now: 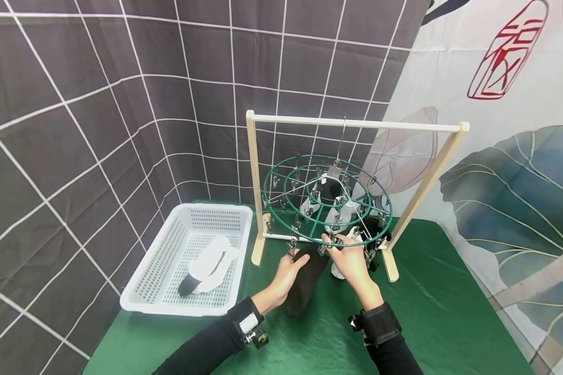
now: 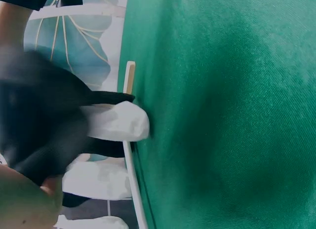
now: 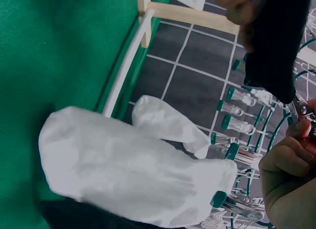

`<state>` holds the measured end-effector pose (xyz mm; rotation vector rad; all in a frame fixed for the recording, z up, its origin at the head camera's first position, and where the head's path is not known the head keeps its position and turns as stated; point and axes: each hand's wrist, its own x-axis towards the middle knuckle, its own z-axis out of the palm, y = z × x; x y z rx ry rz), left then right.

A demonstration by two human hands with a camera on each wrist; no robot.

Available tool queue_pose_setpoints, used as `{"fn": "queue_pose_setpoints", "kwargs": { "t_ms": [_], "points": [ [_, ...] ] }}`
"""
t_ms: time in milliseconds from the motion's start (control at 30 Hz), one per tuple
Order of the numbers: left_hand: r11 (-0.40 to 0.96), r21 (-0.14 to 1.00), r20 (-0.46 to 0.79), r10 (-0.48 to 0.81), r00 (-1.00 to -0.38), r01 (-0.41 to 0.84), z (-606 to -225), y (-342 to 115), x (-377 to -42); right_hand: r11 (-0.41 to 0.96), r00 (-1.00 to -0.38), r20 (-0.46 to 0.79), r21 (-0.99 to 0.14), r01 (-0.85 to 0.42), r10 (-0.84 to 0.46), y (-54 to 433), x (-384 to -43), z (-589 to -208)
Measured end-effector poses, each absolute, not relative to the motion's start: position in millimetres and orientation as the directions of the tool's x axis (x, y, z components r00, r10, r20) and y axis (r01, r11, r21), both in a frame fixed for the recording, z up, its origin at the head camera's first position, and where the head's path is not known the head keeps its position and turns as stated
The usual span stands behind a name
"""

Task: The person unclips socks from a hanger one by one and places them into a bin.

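A black sock (image 1: 304, 285) hangs below the front rim of a round green clip hanger (image 1: 281, 219). My left hand (image 1: 285, 276) grips this sock at its upper left edge. At the sock's other upper corner, my right hand (image 1: 353, 264) pinches a metal clip (image 3: 295, 113) on the hanger, and the clip touches the sock's edge. In the right wrist view a white sock (image 3: 133, 165) hangs from a green-tipped clip near the right hand. The sock is blurred in the left wrist view, and part of the left hand is hidden behind it.
The hanger hooks over the white bar (image 1: 356, 123) of a wooden stand (image 1: 257, 182). Other white and black socks hang from it. On the left of the green table (image 1: 450, 312), a white plastic basket (image 1: 136, 299) holds white-and-grey socks (image 1: 208, 260).
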<state>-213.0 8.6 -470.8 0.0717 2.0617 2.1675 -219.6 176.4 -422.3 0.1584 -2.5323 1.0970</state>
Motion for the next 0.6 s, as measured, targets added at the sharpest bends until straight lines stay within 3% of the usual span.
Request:
{"fn": "queue_pose_setpoints", "kwargs": {
  "t_ms": [233,600],
  "points": [
    [0.002,0.999,0.053,0.134,-0.99,0.053,-466.3,2.9,-211.5,0.683,-0.923,0.383,-0.682,-0.26,0.031,176.7,-219.5,-422.3],
    [0.04,0.999,-0.033,0.101,-0.994,-0.029,-463.3,5.6,-215.3,0.703,-0.858,0.513,-0.602,-0.379,-0.024,179.0,-224.2,-426.0]
  ]
}}
